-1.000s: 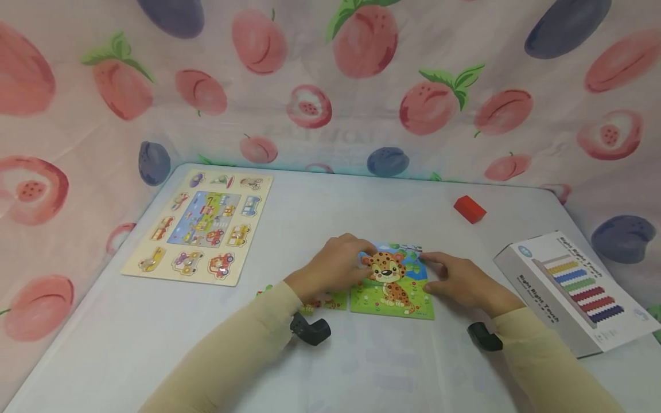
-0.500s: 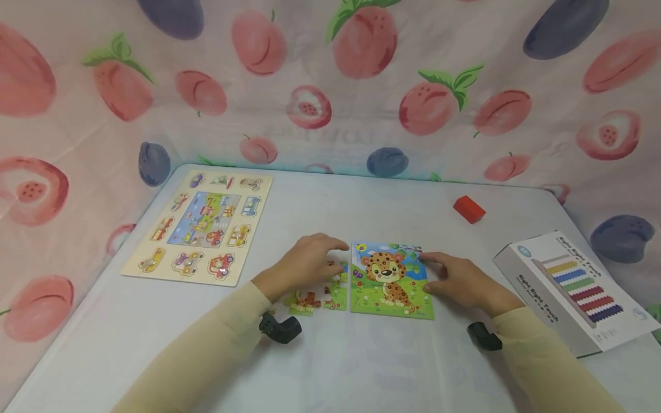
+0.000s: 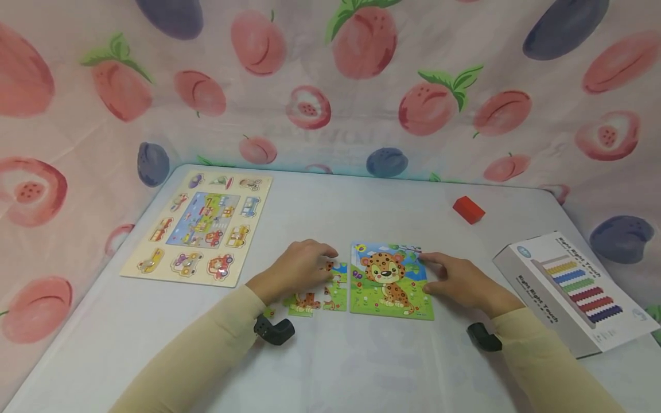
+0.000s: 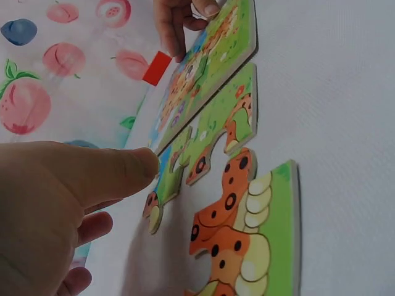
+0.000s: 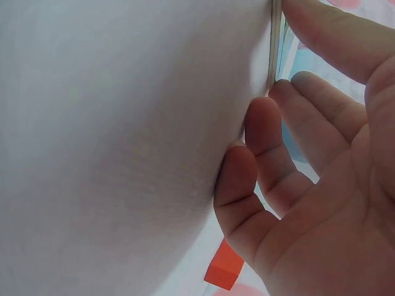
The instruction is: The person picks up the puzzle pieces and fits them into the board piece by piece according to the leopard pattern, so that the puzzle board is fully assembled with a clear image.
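In the middle of the table lies a square leopard puzzle (image 3: 391,281), with the whole cartoon leopard showing. My right hand (image 3: 457,279) rests at its right edge, fingertips and thumb touching that side; in the right wrist view the bent fingers (image 5: 234,172) meet the white tabletop. Over loose leopard puzzle pieces left of the board hovers my left hand (image 3: 299,267), its thumb extended and nothing held. The left wrist view shows a piece with orange spots and cream paws (image 4: 247,240), and a green piece (image 4: 225,117) beside the board. The left hand hides some pieces from the head view.
A wooden vehicle peg puzzle (image 3: 242,223) lies at the back left. On the right stand a red block (image 3: 469,210) and a white-and-grey box (image 3: 573,287). Fruit-print cloth (image 3: 351,103) hangs behind the table (image 3: 330,201).
My left hand has moved off the leopard puzzle's left side to the left, uncovering the board and some loose pieces. The right hand stays at the board's right edge.
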`<move>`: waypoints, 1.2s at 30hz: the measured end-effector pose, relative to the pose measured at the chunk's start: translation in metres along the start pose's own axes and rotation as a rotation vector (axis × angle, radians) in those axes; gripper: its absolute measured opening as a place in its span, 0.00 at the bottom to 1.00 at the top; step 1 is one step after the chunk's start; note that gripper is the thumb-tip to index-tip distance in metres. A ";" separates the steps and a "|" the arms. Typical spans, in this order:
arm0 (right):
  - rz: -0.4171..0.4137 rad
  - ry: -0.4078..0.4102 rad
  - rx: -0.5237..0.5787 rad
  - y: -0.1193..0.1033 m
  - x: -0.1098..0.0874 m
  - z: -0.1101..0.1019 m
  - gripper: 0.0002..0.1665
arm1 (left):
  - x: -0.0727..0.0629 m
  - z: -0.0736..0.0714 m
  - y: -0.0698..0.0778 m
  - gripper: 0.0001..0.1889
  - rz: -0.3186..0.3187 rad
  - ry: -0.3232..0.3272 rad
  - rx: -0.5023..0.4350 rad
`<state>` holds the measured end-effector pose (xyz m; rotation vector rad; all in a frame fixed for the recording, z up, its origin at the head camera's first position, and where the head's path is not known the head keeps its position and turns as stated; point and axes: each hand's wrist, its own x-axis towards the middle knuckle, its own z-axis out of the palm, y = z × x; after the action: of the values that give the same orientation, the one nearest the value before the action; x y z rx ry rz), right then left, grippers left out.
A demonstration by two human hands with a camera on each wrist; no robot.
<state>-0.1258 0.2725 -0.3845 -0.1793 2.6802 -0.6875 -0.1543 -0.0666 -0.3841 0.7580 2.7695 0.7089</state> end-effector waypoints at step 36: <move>-0.007 0.000 -0.015 0.002 0.001 0.000 0.44 | 0.004 0.003 -0.008 0.19 0.028 0.007 0.060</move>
<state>-0.1270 0.2743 -0.3859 -0.1932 2.6864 -0.6692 -0.1602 -0.0694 -0.3903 0.8083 2.8031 0.6374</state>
